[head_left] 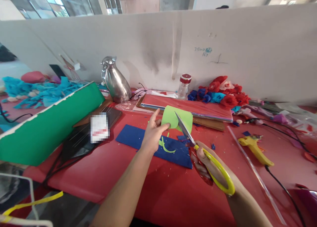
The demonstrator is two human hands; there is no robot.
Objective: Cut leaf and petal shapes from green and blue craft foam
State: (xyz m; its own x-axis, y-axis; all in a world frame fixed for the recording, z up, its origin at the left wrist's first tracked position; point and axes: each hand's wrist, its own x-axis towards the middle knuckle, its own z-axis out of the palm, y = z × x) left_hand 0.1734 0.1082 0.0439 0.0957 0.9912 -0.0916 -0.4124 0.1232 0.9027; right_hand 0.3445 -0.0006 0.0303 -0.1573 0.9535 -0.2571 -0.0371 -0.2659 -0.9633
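Note:
My left hand pinches the lower left edge of a light green sheet of paper, which curves a little and is held above the table. My right hand grips a pair of scissors with one yellow and one red handle. The scissor blades lie at the sheet, one of them in front of its face. Under both hands is a dark blue sheet, flat on the red table. A thin curled green strip rests on it, and small scraps are scattered around.
A yellow glue gun and a clear rod lie at the right. Behind stand a steel jug, a red-lidded jar, stacked coloured sheets and paper flowers. A green divider stands at the left.

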